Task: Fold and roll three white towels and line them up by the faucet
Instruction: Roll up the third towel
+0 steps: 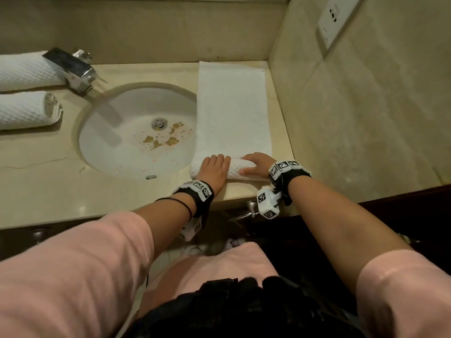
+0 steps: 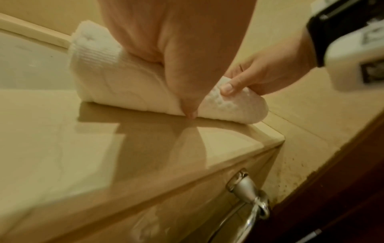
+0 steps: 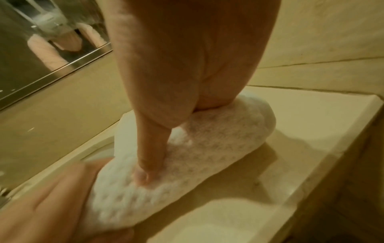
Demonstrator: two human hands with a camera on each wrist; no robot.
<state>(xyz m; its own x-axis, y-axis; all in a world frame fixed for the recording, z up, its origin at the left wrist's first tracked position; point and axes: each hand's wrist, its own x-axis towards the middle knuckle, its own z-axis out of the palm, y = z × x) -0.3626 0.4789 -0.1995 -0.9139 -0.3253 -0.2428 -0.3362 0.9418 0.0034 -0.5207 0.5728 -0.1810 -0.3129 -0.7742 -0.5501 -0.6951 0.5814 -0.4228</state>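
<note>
A white waffle towel (image 1: 231,106), folded into a long strip, lies on the counter (image 1: 48,172) right of the sink, reaching back to the wall. Its near end is wound into a short roll (image 1: 235,168) (image 2: 116,88) (image 3: 187,164). My left hand (image 1: 214,169) curls over the roll's left half, thumb (image 2: 182,92) down at the near side. On the right half, my right hand (image 1: 256,165) grips with its thumb (image 3: 153,148) pressed into the cloth. Two finished rolled towels (image 1: 24,71) (image 1: 26,109) lie side by side left of the chrome faucet (image 1: 73,69).
The sink basin (image 1: 109,152) with brown stains lies just left of the strip, which overhangs its rim. A tiled side wall with an outlet (image 1: 334,20) bounds the counter on the right. A chrome rail (image 2: 249,200) hangs under the front edge. A mirror (image 3: 41,49) is behind.
</note>
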